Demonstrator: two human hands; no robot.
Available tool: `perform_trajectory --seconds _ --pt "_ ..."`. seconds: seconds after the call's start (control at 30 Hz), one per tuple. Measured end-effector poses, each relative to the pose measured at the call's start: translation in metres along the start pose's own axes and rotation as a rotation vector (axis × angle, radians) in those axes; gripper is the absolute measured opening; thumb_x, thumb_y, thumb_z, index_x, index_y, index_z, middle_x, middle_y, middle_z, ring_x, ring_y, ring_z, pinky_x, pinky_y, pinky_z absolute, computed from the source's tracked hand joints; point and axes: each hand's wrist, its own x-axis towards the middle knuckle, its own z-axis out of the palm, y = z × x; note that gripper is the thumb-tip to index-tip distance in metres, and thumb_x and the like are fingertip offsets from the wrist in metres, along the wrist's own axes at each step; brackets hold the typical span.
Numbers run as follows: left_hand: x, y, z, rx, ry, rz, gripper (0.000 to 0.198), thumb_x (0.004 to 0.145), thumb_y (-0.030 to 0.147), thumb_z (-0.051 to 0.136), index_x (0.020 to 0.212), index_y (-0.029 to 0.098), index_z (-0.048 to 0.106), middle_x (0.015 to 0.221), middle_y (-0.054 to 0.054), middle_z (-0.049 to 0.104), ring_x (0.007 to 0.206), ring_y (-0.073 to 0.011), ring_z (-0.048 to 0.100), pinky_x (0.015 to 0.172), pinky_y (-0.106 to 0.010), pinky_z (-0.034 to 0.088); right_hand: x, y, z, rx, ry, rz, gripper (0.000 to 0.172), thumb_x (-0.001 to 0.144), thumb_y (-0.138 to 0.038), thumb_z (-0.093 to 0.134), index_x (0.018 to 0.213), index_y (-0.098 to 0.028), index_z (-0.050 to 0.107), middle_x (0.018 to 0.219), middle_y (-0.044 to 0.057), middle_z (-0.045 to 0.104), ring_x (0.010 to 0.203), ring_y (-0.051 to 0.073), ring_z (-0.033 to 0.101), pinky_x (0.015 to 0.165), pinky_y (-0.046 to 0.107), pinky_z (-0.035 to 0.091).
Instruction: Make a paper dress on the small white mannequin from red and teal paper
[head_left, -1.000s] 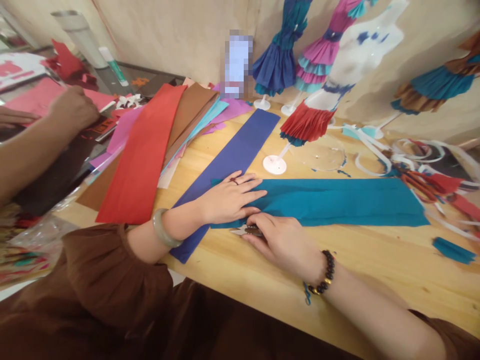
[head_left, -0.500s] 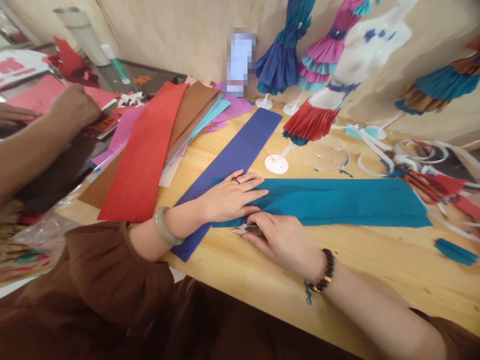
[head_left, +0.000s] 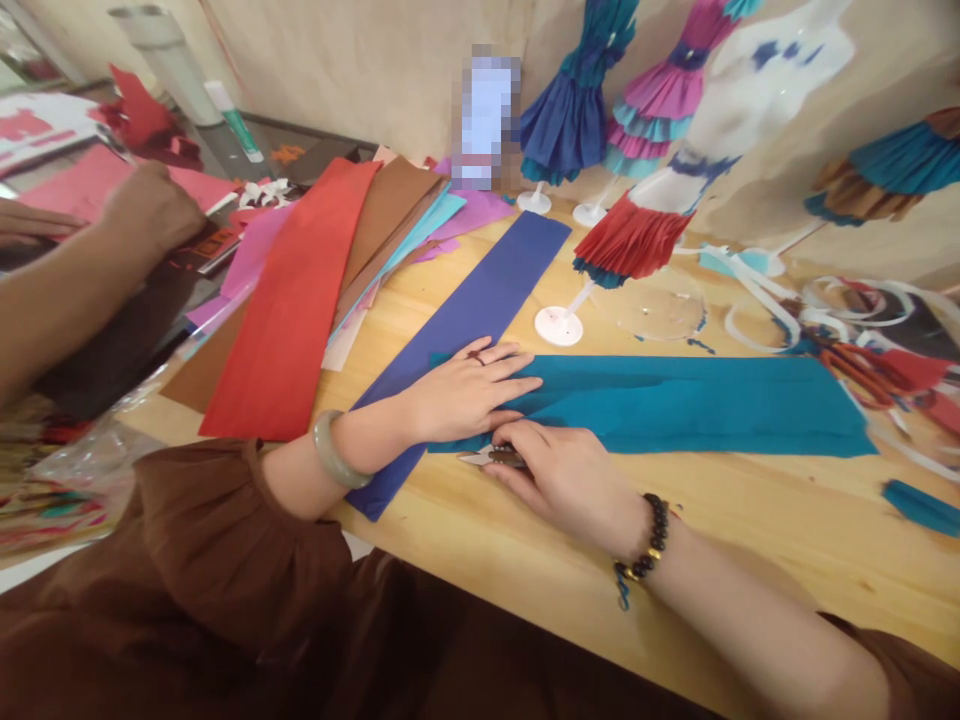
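Observation:
My left hand [head_left: 469,392] lies flat, fingers stretched out, on the left end of a long teal crepe paper strip [head_left: 675,405] on the wooden table [head_left: 750,540]. My right hand [head_left: 566,475] is closed around a small pair of snips [head_left: 487,459] at the strip's lower left edge; only the metal tips and a bit of dark handle show. A dark blue paper strip [head_left: 480,300] runs diagonally under my left forearm and under the teal strip's end.
Red [head_left: 289,310], brown, light blue and pink paper sheets fan out at the left. Paper-skirted figures on white stands [head_left: 559,325] stand along the back wall. Another person's arm [head_left: 82,270] works at far left. White ribbon scraps and red scissors [head_left: 855,365] lie at right, with a teal offcut [head_left: 919,505].
Both hands have stayed in place on the teal strip. Only the view has shifted slightly.

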Motion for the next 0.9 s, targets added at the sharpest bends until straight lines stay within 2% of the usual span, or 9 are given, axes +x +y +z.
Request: perform_trajectory --seconds 0.9 --pt "-0.0003 0.0025 -0.0024 -0.03 -0.019 -0.016 0.051 0.101 0.043 0.043 0.147 0.021 0.044 0.16 -0.011 0.032 0.15 -0.0264 0.022 0.121 -0.045 0.012 0.004 -0.0042 0.0061 0.02 0.038 -0.047 0.027 0.098 -0.039 0.052 0.092 -0.015 0.062 0.085 0.008 0.075 0.073 0.021 0.072 0.061 0.029 0.048"
